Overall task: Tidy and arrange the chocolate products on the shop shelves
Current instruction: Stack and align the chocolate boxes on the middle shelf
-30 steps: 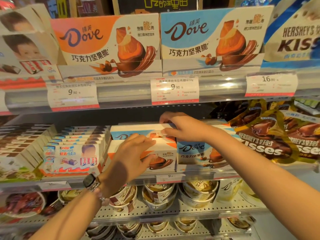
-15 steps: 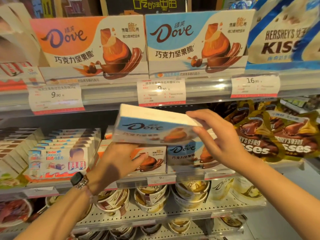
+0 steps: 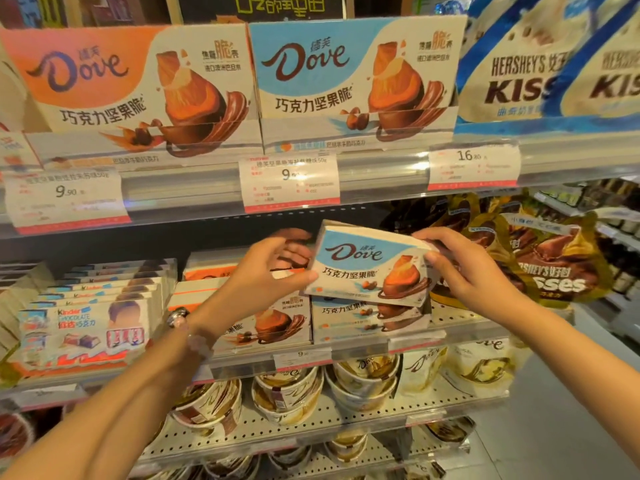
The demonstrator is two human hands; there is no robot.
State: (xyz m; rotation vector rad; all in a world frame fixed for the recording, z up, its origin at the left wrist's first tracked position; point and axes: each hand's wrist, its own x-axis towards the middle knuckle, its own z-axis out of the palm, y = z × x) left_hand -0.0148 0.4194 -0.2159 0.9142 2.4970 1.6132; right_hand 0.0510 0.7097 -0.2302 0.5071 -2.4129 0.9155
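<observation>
Both hands, left (image 3: 266, 271) and right (image 3: 464, 268), pinch the blue box (image 3: 367, 268) by its ends, tilted, long axis level, just above the blue stack (image 3: 367, 320) at the shelf's (image 3: 460, 318) front edge.

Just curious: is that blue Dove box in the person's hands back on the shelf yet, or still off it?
Off it. The blue Dove box is tilted, held between left hand and right hand.

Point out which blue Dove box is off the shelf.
The blue Dove box held between the left hand and right hand, tilted above the blue box on the shelf; the large blue box stands above.
</observation>
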